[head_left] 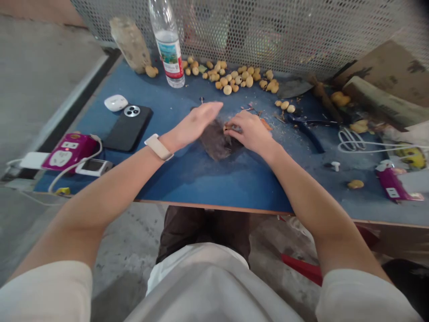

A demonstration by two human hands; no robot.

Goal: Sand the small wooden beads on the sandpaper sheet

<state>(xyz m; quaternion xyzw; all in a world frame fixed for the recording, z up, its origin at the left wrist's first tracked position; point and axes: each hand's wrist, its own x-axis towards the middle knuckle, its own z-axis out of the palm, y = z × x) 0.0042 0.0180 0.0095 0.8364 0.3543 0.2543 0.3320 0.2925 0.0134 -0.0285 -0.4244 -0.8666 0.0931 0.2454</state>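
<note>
My left hand (196, 125) is held flat and blurred with its fingers spread, just above a dark sheet of abrasive paper (214, 142) on the blue worktable (208, 179). It holds nothing. My right hand (250, 132) rests on the sheet's right end, its fingertips pinching a small tan lump (228, 128). Much of that lump is hidden by the fingers. Several similar tan lumps (231, 76) lie in a loose band at the table's far side. Crumbs and shavings are scattered around the sheet.
Dark-handled pliers (308, 132) lie to the right. A plastic water bottle (167, 44) stands at the back, before perforated metal mesh (254, 31). On the left are a black phone (129, 127), a white earbud case (115, 103), and a magenta power strip (70, 151).
</note>
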